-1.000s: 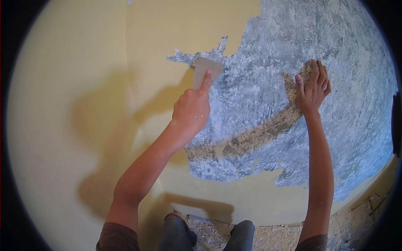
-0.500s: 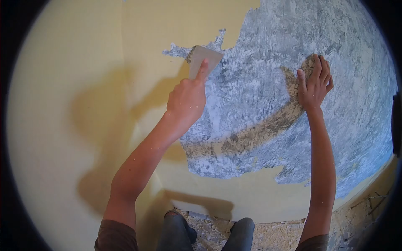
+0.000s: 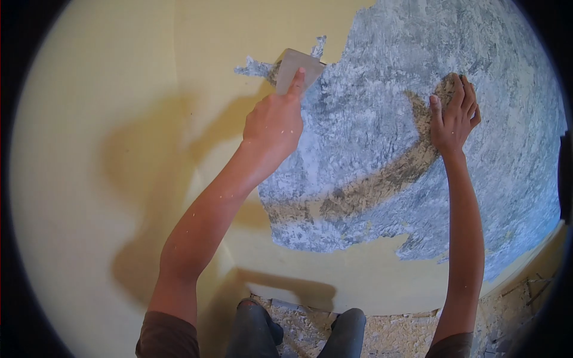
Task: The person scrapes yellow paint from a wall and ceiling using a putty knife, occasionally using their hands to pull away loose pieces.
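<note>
My left hand is closed around a flat putty knife, its index finger stretched along the blade. The wide blade lies against the wall where the yellow paint meets the bare, mottled grey-white patch. A thin scraped branch of grey shows to the left of the blade. The knife's handle is hidden in my fist. On the right, my right hand rests on the grey patch with its fingers spread, holding nothing.
Yellow paint with a ragged edge borders the patch below. Flakes and debris cover the floor by my legs. A wall corner runs down on the left, with shadows across it. Thin sticks lie on the floor at the far right.
The putty knife and my left hand have moved up and slightly right along the paint edge. My right hand stays on the wall, shifted only slightly in view.
</note>
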### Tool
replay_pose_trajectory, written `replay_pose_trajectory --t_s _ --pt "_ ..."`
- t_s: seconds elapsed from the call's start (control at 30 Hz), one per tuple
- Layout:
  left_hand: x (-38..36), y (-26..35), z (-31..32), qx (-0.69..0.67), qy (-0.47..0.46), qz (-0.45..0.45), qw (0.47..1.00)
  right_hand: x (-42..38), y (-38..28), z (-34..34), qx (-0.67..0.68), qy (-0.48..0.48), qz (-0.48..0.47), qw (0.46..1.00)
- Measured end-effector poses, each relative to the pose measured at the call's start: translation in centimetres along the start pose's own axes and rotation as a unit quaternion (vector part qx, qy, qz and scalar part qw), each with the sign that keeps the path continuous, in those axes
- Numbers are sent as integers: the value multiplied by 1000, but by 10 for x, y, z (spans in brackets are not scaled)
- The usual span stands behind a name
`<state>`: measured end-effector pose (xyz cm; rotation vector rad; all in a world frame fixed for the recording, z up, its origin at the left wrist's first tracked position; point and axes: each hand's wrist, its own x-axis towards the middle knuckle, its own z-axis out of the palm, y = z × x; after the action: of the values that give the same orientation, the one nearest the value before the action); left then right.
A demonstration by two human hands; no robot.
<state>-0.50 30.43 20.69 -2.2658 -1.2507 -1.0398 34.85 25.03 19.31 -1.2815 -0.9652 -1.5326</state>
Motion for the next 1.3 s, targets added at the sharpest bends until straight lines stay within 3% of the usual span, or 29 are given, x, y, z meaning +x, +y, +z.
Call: replay_pose_trajectory --t_s 0.03,0.17,0.23,0.33,0.43,0.73,0.83,1.07,1.13,1.3 --pt "6 0 -2 -5 33 21 999 2 1 0 -1 6 -4 1000" --pt "5 0 -6 -24 25 26 999 1 -1 -2 4 1 0 1000" --pt "-9 -1 0 12 -28 0 1000 1 0 -2 -2 -7 0 1000" --pt "-8 -5 4 -16 -34 -7 999 1 -1 -2 0 0 -1 1000" --pt "19 0 -7 -3 38 44 998 2 0 -2 4 3 -4 1000" --pt "-9 4 4 -24 -37 3 999 1 -2 -3 -2 0 -6 1000" --pt "10 8 1 -31 31 39 998 2 2 -1 0 8 -12 1000" --pt "-5 13 4 -23 10 22 999 3 1 -2 -7 2 -6 1000" --pt "-11 14 7 -20 -42 1 999 1 -1 -3 1 -2 -3 1000" --pt "17 22 -5 -35 17 38 999 2 -2 -3 5 1 -10 1000"
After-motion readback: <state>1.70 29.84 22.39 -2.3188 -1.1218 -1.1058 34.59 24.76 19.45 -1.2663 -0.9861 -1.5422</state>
